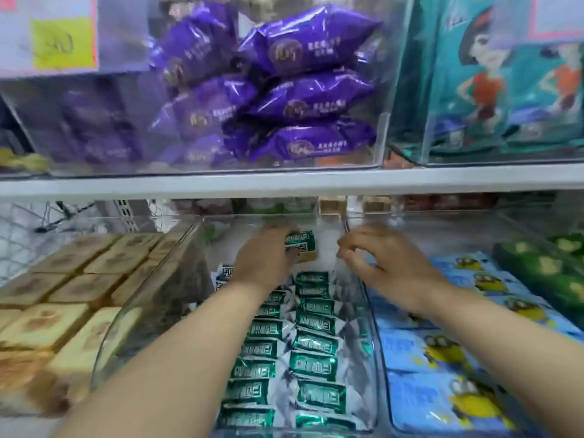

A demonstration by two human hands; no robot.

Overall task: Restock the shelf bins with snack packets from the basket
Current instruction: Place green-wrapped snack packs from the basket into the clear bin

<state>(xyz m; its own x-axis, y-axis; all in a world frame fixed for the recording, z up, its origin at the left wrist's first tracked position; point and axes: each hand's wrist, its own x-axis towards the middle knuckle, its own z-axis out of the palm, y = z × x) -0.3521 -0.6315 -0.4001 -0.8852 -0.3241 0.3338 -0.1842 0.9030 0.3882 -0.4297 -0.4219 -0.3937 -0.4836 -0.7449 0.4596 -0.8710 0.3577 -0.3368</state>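
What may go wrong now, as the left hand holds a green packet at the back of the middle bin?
The left hand grips the green packet by one end, so it may slip and land crooked on the rows below.
The left forearm reaches low over the rows; pulling back may push packets out of line.
The right hand is close to the bin wall and may bump it.

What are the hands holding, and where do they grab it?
The left hand grips a green snack packet by its left end. The right hand holds nothing.
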